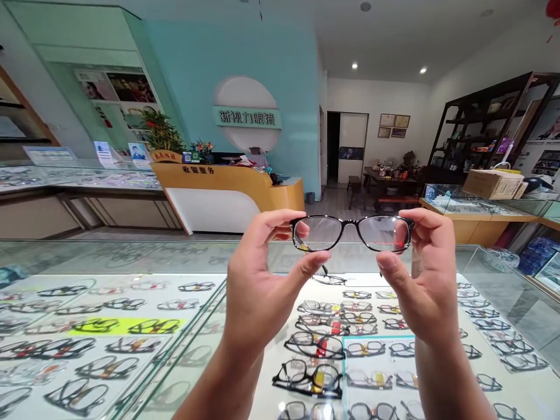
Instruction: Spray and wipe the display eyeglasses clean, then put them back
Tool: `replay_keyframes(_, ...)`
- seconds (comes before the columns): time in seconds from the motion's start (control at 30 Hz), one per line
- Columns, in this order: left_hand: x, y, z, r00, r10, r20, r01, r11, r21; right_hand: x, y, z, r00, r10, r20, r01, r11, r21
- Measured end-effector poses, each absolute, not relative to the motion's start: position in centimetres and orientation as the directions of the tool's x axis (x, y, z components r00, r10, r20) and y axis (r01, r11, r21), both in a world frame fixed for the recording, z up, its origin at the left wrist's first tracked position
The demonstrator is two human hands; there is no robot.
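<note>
Left hand (265,280) and right hand (431,277) grip black glasses (350,222) at centre frame, fingers (280,218) pinched about the rim's ends, spectacles (306,388) in rows, glass worktop (205,256) across the lower frame

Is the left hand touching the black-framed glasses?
Touching. The head view shows the left hand gripping the black-framed glasses at the upper outer corner on its side.
</note>
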State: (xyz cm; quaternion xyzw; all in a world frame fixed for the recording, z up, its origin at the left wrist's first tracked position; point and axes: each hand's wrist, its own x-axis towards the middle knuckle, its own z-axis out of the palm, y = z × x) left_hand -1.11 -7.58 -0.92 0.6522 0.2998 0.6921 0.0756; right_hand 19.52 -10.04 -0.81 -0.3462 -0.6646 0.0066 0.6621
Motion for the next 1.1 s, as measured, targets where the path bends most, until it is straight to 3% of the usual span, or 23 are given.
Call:
replay_keyframes(0.4,-2.1,-6.4,-0.7,-0.078,0.596,0.799,0.280,-0.756,0.591,18.9,-10.9,-1.0,0.121,0.467,0.876,0.514,0.726,-0.457)
replay_keyframes(1.1,-1.6,-5.9,-1.4,-0.058,0.649,0.759,0.275,-0.720,0.637,19.4,-11.5,-1.2,0.116,0.425,0.898,0.557,0.721,-0.413)
